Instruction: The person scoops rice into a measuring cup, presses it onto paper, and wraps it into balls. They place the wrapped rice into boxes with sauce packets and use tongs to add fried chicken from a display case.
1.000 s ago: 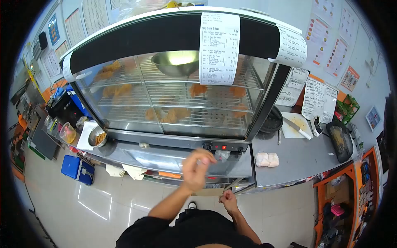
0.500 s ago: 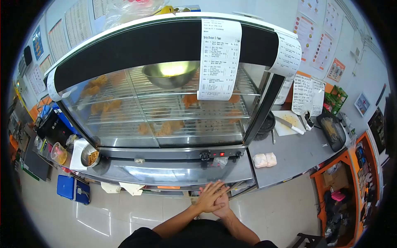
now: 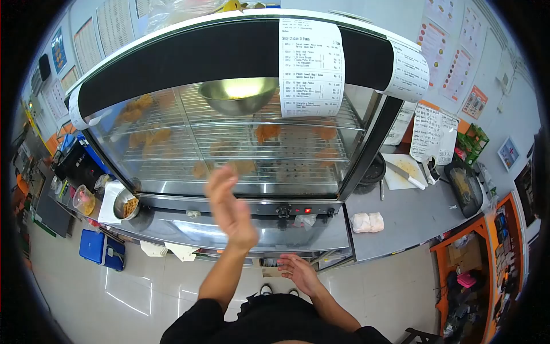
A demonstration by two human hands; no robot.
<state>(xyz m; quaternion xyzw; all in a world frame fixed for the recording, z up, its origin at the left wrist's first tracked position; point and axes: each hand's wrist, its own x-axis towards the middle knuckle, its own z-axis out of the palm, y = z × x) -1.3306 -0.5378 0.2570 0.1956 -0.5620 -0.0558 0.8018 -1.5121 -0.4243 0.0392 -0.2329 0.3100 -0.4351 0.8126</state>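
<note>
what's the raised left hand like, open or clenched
Open: the left hand is up in front of the warming cabinet, stretched flat and holding nothing.

Steel counter (image 3: 412, 221) bears glass warmer cabinet (image 3: 229, 143), white wrapped packet (image 3: 368, 222), cutting board (image 3: 404, 171), dark tray (image 3: 467, 192)
</note>
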